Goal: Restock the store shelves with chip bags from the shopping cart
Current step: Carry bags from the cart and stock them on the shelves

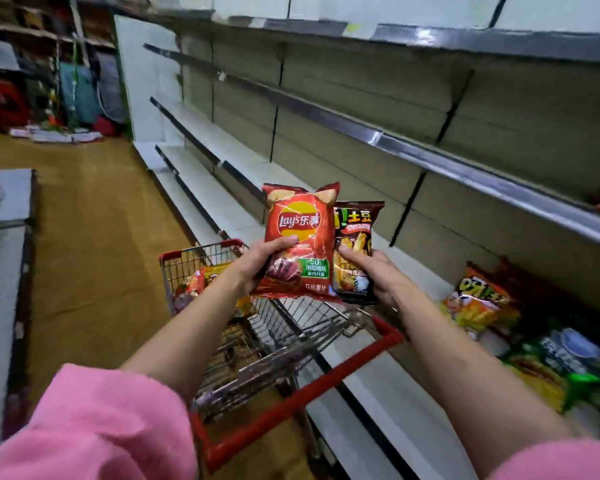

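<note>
- Grey metal shelves (378,133) run along the aisle on my right, above a brownish floor (94,216).
- My left hand (260,261) grips a glossy red chip bag (300,237); my right hand (378,275) holds a dark brown chip bag (355,237) just beside it.
- Both bags sit upright over the wire shopping cart (284,337) with red trim.
- More crinkly bags (482,299) lie on the low shelf, right.

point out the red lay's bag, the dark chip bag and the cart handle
red Lay's bag (298,223), head view, on the yellow logo
dark chip bag (355,237), head view, upper front
cart handle (302,398), head view, middle of the red bar
</note>
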Demonstrator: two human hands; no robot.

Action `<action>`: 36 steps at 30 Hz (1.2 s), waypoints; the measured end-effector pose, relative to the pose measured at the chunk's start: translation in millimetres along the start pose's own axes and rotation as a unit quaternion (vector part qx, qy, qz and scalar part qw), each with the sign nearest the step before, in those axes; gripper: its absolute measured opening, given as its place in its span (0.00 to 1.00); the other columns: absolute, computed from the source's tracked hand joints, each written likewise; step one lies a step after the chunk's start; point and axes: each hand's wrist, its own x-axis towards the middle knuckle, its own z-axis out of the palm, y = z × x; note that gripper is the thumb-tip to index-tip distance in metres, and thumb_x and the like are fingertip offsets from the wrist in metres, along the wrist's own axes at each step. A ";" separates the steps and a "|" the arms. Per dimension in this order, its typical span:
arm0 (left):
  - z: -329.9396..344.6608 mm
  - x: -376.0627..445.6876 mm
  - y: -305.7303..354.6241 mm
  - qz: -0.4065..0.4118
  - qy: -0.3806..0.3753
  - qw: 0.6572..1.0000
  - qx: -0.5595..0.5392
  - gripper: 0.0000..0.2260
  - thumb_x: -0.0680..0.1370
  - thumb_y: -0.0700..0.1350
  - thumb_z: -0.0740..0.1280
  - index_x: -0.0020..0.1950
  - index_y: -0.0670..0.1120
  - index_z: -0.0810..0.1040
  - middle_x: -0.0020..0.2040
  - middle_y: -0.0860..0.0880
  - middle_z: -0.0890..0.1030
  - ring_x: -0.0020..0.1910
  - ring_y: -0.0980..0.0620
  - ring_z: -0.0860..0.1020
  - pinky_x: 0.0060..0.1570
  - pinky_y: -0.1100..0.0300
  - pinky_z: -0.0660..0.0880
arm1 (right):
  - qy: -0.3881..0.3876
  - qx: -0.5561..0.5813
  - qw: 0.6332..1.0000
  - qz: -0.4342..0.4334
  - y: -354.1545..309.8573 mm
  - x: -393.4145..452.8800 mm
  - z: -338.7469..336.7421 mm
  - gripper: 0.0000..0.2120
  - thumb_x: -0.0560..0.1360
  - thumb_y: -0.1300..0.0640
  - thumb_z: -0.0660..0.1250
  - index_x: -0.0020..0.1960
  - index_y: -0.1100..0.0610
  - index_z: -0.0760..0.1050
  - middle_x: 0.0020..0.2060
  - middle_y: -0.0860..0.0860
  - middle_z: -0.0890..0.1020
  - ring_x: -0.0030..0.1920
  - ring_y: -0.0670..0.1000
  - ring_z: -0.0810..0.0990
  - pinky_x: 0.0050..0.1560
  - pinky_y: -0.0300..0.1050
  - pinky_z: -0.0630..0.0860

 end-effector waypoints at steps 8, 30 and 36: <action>132.1 -22.1 -6.4 0.010 -0.130 0.990 0.044 0.49 0.46 0.58 0.83 0.63 0.43 0.72 0.49 0.44 0.84 0.46 0.45 0.84 0.44 0.52 0.81 | 0.181 0.004 0.983 -0.038 2.3 -120.0 -105.1 0.27 0.65 0.49 0.78 0.56 0.57 0.71 0.51 0.57 0.83 0.49 0.57 0.83 0.56 0.57 0.79; 327.6 -2.2 40.4 0.096 -0.117 0.985 0.079 0.39 0.61 0.57 0.78 0.65 0.41 0.69 0.56 0.41 0.82 0.48 0.43 0.83 0.51 0.44 0.79 | 0.410 0.051 0.901 -0.133 -22.7 -316.4 -257.5 0.26 0.69 0.52 0.75 0.63 0.58 0.71 0.54 0.57 0.82 0.50 0.55 0.83 0.54 0.51 0.78; 355.8 47.4 66.1 0.105 -0.119 0.982 0.103 0.24 0.72 0.51 0.73 0.62 0.41 0.71 0.48 0.44 0.82 0.37 0.50 0.83 0.33 0.58 0.79 | 0.445 0.049 0.881 -0.153 -43.1 -307.9 -285.8 0.30 0.69 0.51 0.75 0.66 0.58 0.69 0.54 0.56 0.82 0.50 0.55 0.83 0.50 0.50 0.80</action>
